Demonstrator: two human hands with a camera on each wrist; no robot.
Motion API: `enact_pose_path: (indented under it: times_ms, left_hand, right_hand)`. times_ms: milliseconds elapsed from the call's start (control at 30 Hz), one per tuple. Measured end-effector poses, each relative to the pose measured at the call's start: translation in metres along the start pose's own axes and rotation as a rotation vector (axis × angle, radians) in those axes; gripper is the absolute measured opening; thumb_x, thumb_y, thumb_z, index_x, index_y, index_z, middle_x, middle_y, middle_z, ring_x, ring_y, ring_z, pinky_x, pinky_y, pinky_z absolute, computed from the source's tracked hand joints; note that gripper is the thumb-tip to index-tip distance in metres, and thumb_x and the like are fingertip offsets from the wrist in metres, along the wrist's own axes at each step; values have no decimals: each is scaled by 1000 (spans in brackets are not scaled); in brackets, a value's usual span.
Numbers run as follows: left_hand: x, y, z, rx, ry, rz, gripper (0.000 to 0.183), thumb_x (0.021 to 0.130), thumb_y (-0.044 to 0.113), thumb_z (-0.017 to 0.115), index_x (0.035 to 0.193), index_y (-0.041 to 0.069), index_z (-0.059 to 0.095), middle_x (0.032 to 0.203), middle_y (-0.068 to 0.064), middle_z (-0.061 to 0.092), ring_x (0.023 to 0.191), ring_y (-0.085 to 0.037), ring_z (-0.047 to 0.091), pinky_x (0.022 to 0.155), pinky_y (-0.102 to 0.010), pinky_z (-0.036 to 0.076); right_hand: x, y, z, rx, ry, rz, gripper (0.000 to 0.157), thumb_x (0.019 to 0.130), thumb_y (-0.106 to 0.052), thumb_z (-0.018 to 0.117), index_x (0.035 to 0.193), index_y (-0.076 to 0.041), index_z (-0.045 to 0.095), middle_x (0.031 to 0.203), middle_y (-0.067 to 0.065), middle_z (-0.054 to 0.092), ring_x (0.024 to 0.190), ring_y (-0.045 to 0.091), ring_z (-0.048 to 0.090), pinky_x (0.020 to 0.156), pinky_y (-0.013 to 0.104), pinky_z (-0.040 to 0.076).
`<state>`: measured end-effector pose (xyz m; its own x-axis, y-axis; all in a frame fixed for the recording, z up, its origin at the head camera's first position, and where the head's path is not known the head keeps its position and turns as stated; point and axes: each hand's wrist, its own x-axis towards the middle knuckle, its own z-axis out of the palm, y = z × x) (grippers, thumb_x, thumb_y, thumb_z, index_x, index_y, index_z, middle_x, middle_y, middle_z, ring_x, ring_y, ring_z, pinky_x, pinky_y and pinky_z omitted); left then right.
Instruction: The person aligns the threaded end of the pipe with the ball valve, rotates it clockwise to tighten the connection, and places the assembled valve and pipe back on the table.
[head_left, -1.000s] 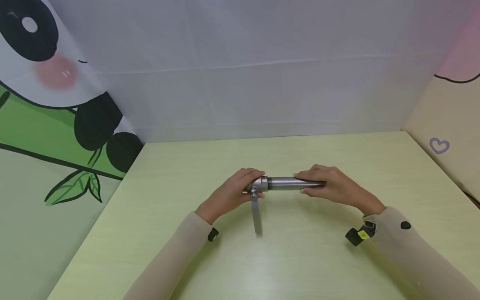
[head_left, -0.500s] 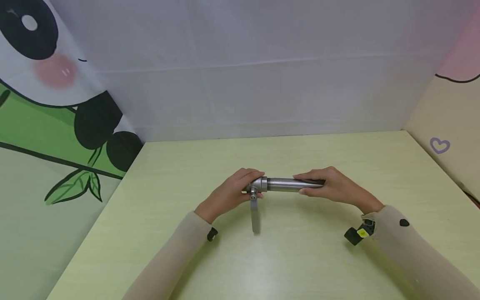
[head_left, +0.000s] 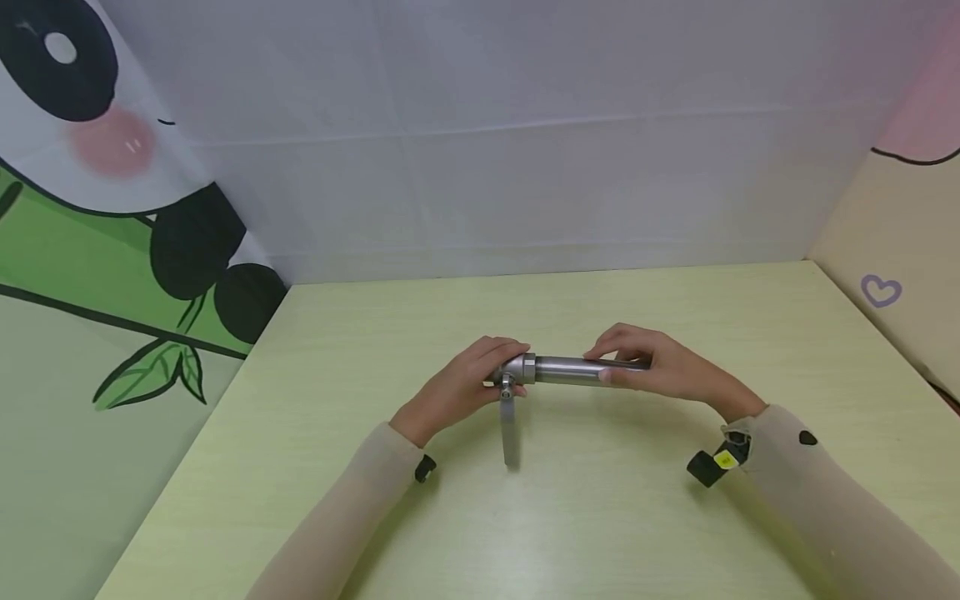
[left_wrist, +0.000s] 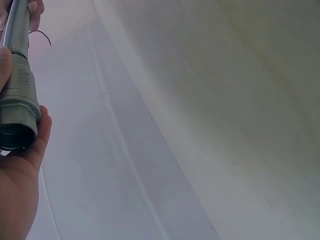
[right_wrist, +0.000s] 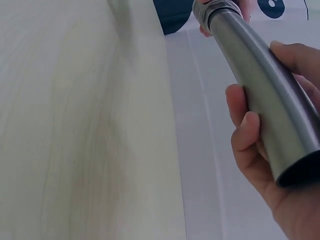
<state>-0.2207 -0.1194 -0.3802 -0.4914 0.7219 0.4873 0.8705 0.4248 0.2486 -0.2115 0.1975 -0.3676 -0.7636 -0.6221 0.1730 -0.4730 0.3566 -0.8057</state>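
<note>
My left hand (head_left: 461, 383) grips a metal ball valve (head_left: 514, 368), whose flat lever handle (head_left: 509, 433) points toward me. A smooth steel pipe (head_left: 562, 369) runs to the right from the valve, with some thread showing at the joint in the left wrist view. Around the pipe's far end is my right hand (head_left: 667, 367), thumb on the near side and fingers over the top and far side. The right wrist view shows the pipe's open end (right_wrist: 305, 170) by the palm. In the left wrist view, the valve's other opening (left_wrist: 17, 136) faces the camera, threaded inside.
Both hands hold the parts above a pale wooden table (head_left: 600, 517). A white cloth wall (head_left: 487, 192) stands behind it, with printed panels at left and right. A small camera (head_left: 708, 468) hangs from the right sleeve.
My right hand has rolled on the pipe: its fingers have risen and the thumb has moved up the near side. My left hand and the valve have hardly moved.
</note>
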Motion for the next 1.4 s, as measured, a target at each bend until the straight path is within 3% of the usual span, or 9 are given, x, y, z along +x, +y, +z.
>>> enact_pose_path:
  times_ms: [367, 633, 833, 1067, 1233, 1400]
  left_hand:
    - [2, 2, 1, -14, -15, -9, 57, 76, 14, 82, 127, 7, 57, 122, -5, 60, 111, -16, 57, 96, -24, 51]
    - [1, 3, 2, -15, -9, -3, 57, 77, 15, 81, 128, 8, 57, 122, -5, 60, 111, -16, 57, 96, -22, 51]
    - [1, 4, 2, -18, -3, -1, 56, 77, 14, 81, 127, 6, 57, 122, -6, 60, 110, -17, 57, 93, -23, 52]
    - [1, 4, 2, -30, -8, -1, 58, 76, 14, 82, 127, 5, 58, 121, -6, 60, 109, -17, 57, 93, -23, 52]
    - [1, 4, 2, -34, -6, -2, 58, 75, 13, 82, 127, 5, 58, 122, -6, 60, 109, -17, 57, 93, -23, 52]
    - [2, 4, 2, -30, 6, 0, 58, 75, 14, 83, 126, 4, 58, 122, -6, 60, 109, -17, 57, 92, -23, 53]
  right_hand:
    - [-1, -4, -1, -25, -41, 133, 50, 77, -24, 83, 120, -22, 57, 101, 8, 53, 79, 20, 63, 65, 28, 52]
    - [-1, -3, 2, -62, 7, 52, 41, 79, -22, 82, 112, -17, 58, 92, 3, 61, 77, 14, 61, 68, 25, 54]
    - [-2, -2, 4, -105, 66, -19, 33, 77, -20, 82, 101, -15, 60, 98, 1, 64, 78, 8, 62, 68, 23, 55]
    - [-4, 1, 4, -125, 119, -61, 33, 77, -16, 82, 108, -11, 72, 86, -4, 58, 70, 7, 55, 60, 21, 51]
    - [-5, 5, 3, -98, 118, -54, 32, 80, -12, 79, 111, -8, 72, 87, -3, 61, 68, 7, 51, 56, 21, 48]
    - [-5, 5, 1, -44, 95, 35, 32, 85, -14, 75, 116, -9, 70, 89, 1, 65, 66, 8, 54, 53, 23, 48]
